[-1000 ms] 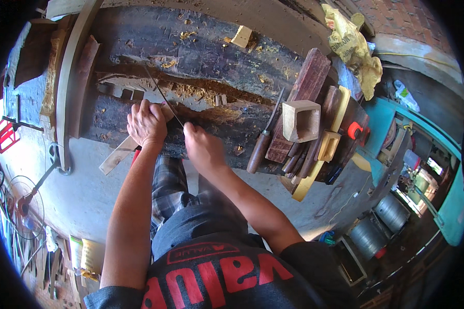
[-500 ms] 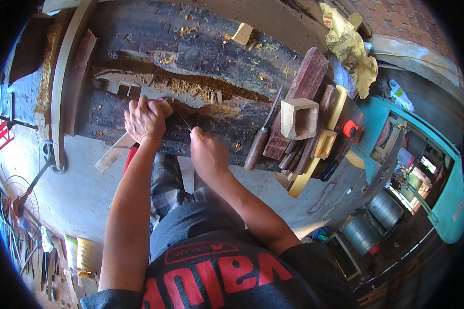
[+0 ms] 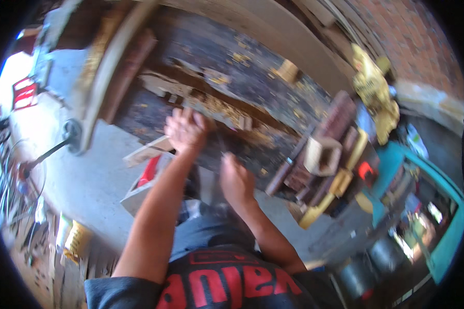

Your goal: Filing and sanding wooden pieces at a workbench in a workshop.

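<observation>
"Any room?"
"Grey floor point(image 3: 100, 201) at left, past the dark slab point(image 3: 139, 120)'s edge."
"The wood strip point(image 3: 147, 151)?"
"Jutting lower-left from the left hand point(image 3: 185, 131), fingers clamped on it; right hand point(image 3: 236, 180) pinches a blurred thin tool point(image 3: 222, 146)."

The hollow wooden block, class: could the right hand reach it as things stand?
Probably yes: nothing seems to cover the block, off to the right of the right hand, though that hand looks closed on a thin, blurred tool.
</observation>
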The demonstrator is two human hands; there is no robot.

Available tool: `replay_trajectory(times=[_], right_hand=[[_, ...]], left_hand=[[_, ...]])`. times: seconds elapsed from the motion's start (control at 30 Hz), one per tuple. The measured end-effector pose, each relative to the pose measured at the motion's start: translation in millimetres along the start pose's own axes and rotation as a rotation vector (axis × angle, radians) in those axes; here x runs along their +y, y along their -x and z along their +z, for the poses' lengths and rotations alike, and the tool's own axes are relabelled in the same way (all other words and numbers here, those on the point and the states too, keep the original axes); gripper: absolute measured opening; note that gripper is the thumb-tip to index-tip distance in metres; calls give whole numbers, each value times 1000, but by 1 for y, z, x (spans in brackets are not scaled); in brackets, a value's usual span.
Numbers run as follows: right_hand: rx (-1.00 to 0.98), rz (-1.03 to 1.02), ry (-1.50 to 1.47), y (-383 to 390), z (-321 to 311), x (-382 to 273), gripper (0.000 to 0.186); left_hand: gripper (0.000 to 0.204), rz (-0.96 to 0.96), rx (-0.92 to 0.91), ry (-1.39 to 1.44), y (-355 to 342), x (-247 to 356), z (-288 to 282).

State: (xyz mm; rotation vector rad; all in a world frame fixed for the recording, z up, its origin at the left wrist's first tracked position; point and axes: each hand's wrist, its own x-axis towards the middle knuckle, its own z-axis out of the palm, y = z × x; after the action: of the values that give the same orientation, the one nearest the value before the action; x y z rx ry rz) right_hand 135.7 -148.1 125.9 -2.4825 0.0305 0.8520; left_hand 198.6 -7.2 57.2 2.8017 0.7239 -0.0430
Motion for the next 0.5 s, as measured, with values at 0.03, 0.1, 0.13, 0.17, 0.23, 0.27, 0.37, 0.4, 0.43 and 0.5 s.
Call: replay_trajectory(times=[0.03, 0.1, 0.13, 0.17, 0.23, 0.27, 0.37, 0.4, 0.43, 0.5], right_hand=[[-62, 72, 46, 2, -1, 1, 11], [52, -7, 61, 5, -4, 3, 11], [156, -65, 97, 3, -5, 3, 13], [153, -77, 68, 4, -6, 4, 16], [224, -90, 63, -6, -6, 1, 24], [150, -83, 75, -14, -6, -3, 24], [92, -55, 195, -31, -6, -21, 44], [175, -151, 138, -35, -6, -29, 44], [167, -163, 102, -41, -7, -35, 44], [130, -129, 100, -50, -8, -45, 44]], left_hand=[[20, -15, -16, -8, 0, 0, -1], [21, -49, -59, 11, 0, 1, -6], [21, -57, -50, 35, 0, 2, -8], [21, -47, -58, 39, 0, 2, -11], [22, -43, -52, 30, 1, 2, -14], [21, -37, -62, 44, 1, 2, -15], [21, -31, -67, 62, 2, -1, -13], [20, -15, -61, 78, 3, -2, -12], [19, -6, -56, 76, 3, -3, -11], [18, -38, -9, 174, 2, -5, -9]])
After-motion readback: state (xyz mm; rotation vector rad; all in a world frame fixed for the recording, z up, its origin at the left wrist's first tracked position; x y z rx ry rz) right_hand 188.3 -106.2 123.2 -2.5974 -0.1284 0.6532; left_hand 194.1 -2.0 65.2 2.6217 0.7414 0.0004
